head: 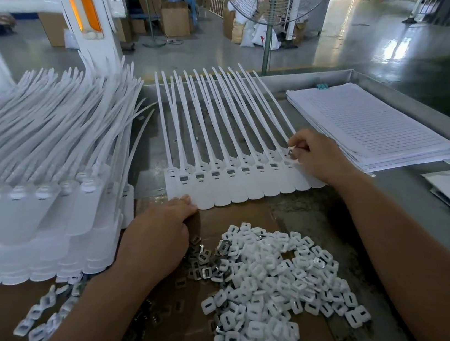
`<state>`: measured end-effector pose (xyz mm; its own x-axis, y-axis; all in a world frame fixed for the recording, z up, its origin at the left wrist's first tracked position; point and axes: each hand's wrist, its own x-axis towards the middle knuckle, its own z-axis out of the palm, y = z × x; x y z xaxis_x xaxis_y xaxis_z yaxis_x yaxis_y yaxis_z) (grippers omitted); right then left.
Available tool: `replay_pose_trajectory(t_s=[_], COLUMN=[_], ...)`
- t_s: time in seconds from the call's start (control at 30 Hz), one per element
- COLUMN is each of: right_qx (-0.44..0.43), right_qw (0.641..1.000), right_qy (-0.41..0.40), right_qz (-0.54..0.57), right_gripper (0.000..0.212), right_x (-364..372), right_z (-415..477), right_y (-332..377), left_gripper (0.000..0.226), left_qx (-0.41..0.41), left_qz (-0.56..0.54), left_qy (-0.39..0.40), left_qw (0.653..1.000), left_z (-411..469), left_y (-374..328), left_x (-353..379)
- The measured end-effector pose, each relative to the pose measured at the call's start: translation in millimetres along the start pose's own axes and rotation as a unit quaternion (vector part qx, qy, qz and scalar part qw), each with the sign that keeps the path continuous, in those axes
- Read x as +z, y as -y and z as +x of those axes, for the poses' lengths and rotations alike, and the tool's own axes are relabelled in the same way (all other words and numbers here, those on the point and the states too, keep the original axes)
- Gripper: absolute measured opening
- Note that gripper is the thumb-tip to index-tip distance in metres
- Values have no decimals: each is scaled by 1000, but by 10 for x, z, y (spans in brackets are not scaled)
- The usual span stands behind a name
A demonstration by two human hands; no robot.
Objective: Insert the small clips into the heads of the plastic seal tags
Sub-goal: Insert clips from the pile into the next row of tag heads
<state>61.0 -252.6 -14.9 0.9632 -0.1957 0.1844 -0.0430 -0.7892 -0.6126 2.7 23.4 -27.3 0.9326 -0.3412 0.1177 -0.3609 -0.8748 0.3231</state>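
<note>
Tags [237, 186] lie in a row on the counter [395, 198], straps pointing away from you. Your right hand [317, 154] pinches a clip [292, 152] at the rightmost head; your left hand [158, 237] lies flat, fingertips [189, 202] touching the row's left end.

Right hand [317, 154] with clip [292, 152] at seal tags [242, 181]

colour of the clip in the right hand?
Silver-grey metal; the clip is pinched in the right hand, seen in the head view.

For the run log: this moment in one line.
right hand: pinches clip over tag row, right end | left hand: touches row's left corner
</note>
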Motion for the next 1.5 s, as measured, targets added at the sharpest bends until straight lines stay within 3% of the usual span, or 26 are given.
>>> replay_pose_trajectory(t_s=[0.37, 0.9, 1.3, 1.5], right_qx=[-6, -25, -2, -27], right_qw=[999, 997, 999, 996], right_qy=[37, 67, 21, 37], right_qz=[-33, -30, -42, -72], right_gripper=[39, 29, 15, 16], right_x=[11, -5, 54, 41], right_z=[52, 3, 4, -3], right_y=[-77, -27, -18, -22], left_gripper=[50, 51, 51, 51], left_qx=[-4, -6, -7, -3], left_qz=[1, -3, 2, -2], left_qy=[4, 14, 9, 0], left_qw=[1000, 1000, 1000, 1000], left_z=[-3, 12, 19, 11], left_y=[-16, -17, -17, 1], left_x=[-21, -8, -3, 6])
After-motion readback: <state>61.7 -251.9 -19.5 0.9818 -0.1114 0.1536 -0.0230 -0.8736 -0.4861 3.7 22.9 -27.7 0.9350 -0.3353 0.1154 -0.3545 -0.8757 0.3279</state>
